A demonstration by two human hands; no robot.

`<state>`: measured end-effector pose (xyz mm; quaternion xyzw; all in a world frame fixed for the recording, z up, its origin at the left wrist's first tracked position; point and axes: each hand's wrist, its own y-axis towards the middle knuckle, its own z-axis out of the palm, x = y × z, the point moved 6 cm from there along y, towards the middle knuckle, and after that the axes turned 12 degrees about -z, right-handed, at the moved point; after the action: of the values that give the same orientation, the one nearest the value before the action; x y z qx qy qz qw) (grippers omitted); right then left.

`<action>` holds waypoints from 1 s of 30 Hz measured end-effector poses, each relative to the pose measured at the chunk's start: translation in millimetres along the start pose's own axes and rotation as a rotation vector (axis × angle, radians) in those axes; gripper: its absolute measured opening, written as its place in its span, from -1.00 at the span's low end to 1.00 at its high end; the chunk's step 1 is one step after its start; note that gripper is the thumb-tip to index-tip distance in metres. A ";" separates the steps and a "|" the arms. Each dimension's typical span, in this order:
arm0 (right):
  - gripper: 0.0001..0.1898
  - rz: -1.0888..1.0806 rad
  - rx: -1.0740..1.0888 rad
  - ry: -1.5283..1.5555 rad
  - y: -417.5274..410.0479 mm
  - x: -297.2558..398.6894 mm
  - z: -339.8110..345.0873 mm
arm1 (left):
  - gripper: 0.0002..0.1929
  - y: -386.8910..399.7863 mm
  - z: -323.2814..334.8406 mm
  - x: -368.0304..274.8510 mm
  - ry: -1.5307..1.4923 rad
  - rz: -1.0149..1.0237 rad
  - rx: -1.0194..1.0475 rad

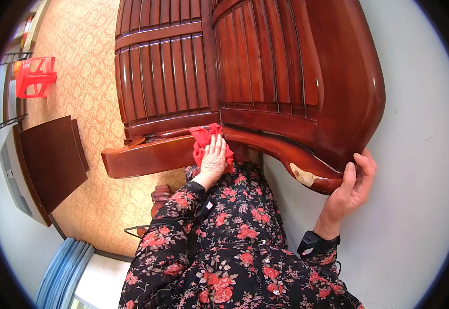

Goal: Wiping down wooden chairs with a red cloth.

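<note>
My left hand lies over a bunched red cloth, pressing it against the armrest of a glossy red-brown wooden bench. Part of the cloth is hidden under my palm. My right hand is at the lower outer corner of the bench's backrest, beside the wall. Its thumb and fingers are apart, with the fingertips at the wood's edge. Close to that hand, the curved rear end of the armrest frame bears a pale, bare patch. Slats form the seat.
A pale wall runs along the right. On the left are a red plastic stool and a dark brown cabinet on a patterned tan floor. A blue curtain hangs at lower left. A thin black cable loops by my left sleeve.
</note>
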<state>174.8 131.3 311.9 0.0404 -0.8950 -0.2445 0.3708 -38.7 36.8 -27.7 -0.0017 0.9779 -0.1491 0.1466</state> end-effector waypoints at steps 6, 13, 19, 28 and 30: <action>-0.79 -0.001 -0.016 0.009 1.9 1.3 0.4 | -0.61 -15.0 -2.7 -34.9 -0.257 0.392 -0.026; -0.79 0.041 -0.091 0.006 11.5 -0.7 -7.3 | -0.62 19.6 -18.1 -112.4 -0.329 0.660 0.175; -0.80 0.097 -0.178 -0.008 12.0 -10.8 -22.6 | -0.50 18.9 -27.3 -62.2 -0.146 0.864 0.045; -0.81 0.095 -0.191 -0.011 8.9 -47.8 -32.2 | -0.68 26.6 -27.8 28.0 -0.009 0.565 0.017; -0.81 0.096 -0.199 -0.020 5.2 -57.4 -35.7 | -0.64 30.1 -33.6 53.9 0.048 0.429 0.057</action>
<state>241.1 135.9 299.0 -0.0418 -0.8709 -0.3143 0.3755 -98.7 72.7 -21.2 0.2141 0.9545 -0.1422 0.1515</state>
